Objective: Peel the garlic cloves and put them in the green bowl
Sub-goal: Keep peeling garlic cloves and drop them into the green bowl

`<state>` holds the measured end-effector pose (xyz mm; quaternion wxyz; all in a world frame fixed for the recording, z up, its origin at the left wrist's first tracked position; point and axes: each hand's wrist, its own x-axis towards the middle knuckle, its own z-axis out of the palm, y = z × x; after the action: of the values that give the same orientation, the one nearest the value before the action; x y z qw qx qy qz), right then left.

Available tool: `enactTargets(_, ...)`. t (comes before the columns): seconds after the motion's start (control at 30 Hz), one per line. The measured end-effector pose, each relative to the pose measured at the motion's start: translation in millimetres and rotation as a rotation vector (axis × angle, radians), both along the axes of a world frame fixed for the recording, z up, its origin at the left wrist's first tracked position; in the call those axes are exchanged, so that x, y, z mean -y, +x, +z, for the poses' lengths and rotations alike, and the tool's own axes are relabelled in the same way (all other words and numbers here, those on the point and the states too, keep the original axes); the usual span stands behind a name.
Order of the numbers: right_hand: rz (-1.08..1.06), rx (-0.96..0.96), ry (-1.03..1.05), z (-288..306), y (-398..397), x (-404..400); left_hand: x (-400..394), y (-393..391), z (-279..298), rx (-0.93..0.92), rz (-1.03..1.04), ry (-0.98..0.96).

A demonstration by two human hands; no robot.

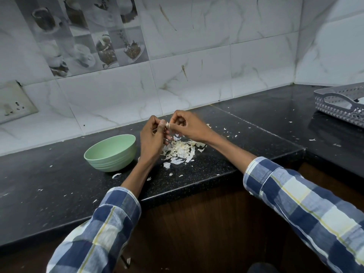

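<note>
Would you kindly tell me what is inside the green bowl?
Only the far inner wall of the green bowl shows, and it is bare; its near rim hides the bottom, so any cloves there cannot be seen.

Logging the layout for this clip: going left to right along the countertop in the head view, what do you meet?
Wall switch plate → pale green ribbed bowl → left hand → right hand, both pinching a garlic clove above the heap of white garlic skins → grey perforated plastic tray.

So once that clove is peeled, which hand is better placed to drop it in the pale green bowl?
Probably the left hand: it is next to the pale green bowl and holds the garlic clove.
</note>
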<state>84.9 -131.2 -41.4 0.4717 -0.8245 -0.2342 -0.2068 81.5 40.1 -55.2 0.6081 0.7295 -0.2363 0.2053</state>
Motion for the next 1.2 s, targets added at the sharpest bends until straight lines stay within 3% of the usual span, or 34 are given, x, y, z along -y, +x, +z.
enactTargets(0.13, 0.141, -0.244, -0.013, 1, -3, -7, 0, 0, 0, 0.121, 0.115, 0.122)
enactTargets(0.27, 0.192, -0.26, 0.06, 6, -5, -6, 1, -1, 1, 0.177, 0.22, 0.257)
enactTargets(0.6, 0.354, -0.424, 0.218, 10, -8, -5, -1, 7, 3, -0.131, -0.085, -0.013)
enactTargets(0.73, 0.279, -0.368, 0.135, 8, -7, -7, -1, 5, 1, -0.108, -0.063, 0.011)
enactTargets(0.87, 0.111, -0.16, -0.045, 2, -6, -7, 2, 4, -2, -0.035, 0.086, 0.124)
enactTargets(1.03, 0.051, 0.0, -0.045, -2, -5, -4, 2, 1, 1, 0.028, 0.215, 0.154)
enactTargets(1.13, 0.051, -0.013, -0.022, -2, -4, -5, 3, 1, 2, 0.044, 0.23, 0.174)
enactTargets(1.2, 0.121, -0.111, 0.06, 1, -4, -5, 3, 0, 3, 0.039, 0.137, 0.136)
